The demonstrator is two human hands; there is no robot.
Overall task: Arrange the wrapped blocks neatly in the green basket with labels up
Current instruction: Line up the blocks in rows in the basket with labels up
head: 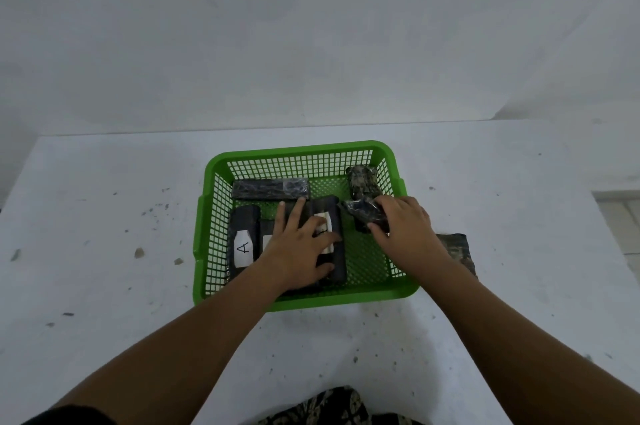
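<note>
A green mesh basket (298,300) sits mid-table and holds several dark wrapped blocks. One with a white label "A" (243,244) lies at the left. My left hand (298,248) rests flat with spread fingers on the two labelled blocks (329,227) beside it, hiding most of their labels. A long block (270,189) lies across the back. My right hand (403,223) grips a wrapped block (362,213) in the basket's right half. Another wrapped block (362,180) leans in the back right corner.
A further wrapped block (457,248) lies on the white table just outside the basket's right side, partly behind my right forearm. The table (104,268) is speckled with small debris. A white wall rises behind. Patterned cloth shows at the bottom edge.
</note>
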